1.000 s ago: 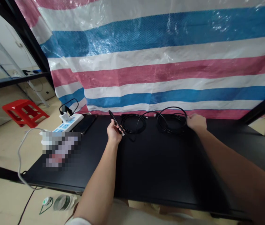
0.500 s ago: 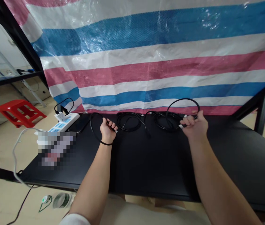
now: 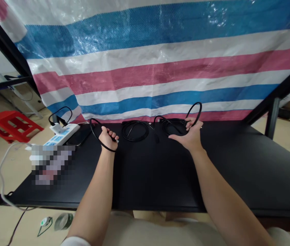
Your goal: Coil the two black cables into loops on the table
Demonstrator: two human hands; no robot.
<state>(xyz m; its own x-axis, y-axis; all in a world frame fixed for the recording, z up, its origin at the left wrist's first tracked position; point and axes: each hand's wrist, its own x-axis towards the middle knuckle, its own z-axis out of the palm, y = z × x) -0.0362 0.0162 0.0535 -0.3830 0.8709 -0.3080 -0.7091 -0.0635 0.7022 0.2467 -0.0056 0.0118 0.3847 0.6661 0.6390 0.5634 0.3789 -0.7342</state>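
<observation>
My left hand (image 3: 108,137) is closed around a black cable (image 3: 93,131) that loops out to its left and under the wrist. My right hand (image 3: 189,133) grips another black cable loop (image 3: 197,110), lifted a little above the black table (image 3: 160,174). Two coiled black cables lie near the table's back edge: one coil (image 3: 134,130) between my hands, another coil (image 3: 172,125) just under my right fingers.
A white power strip (image 3: 61,134) with a plug and a dark phone (image 3: 79,135) lie at the back left. A blurred patch covers something at the left. A striped tarp (image 3: 160,61) hangs behind. A red stool (image 3: 9,124) stands on the floor, left.
Both hands went from resting on the coils to lifting cable: the left now holds a loop instead of a straight end, the right raised a loop and turned palm up. The view shifted right.
</observation>
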